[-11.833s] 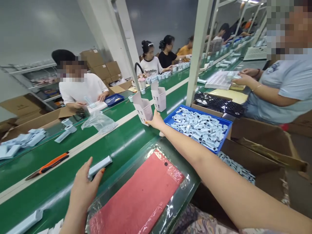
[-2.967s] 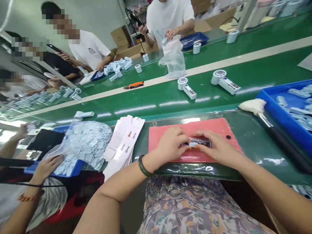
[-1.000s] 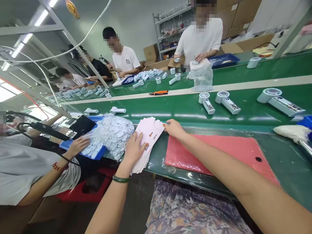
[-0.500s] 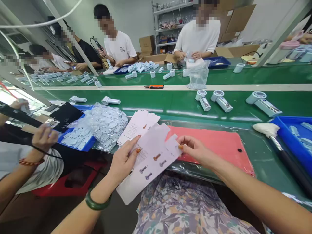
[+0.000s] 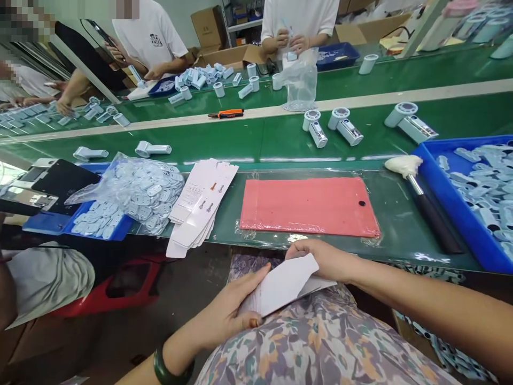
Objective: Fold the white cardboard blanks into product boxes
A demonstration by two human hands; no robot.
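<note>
Low over my lap, both hands grip a flat white carton (image 5: 286, 286). My left hand (image 5: 236, 302) pinches its left end, thumb below and fingers above. At the far right end, my right hand (image 5: 320, 259) has its fingers curled round the card, partly hidden behind it. A stack of flat printed cartons (image 5: 204, 198) lies on the bench edge to the left, with small pictures of the device on top. Straight ahead of my hands, a red pad (image 5: 304, 206) under clear film lies on the bench.
A bag of pale blue parts (image 5: 148, 187) rests on a blue tray at left. A black-handled mallet (image 5: 425, 203) lies beside a blue bin (image 5: 452, 203) at right. Pale blue handheld devices (image 5: 344, 125) and orange pliers (image 5: 226, 114) are on the green belt. Co-workers sit opposite.
The printed cartons that were in my hands now lie on the stack at left. My hands have come down to my lap with one white carton. The view has tilted lower.
</note>
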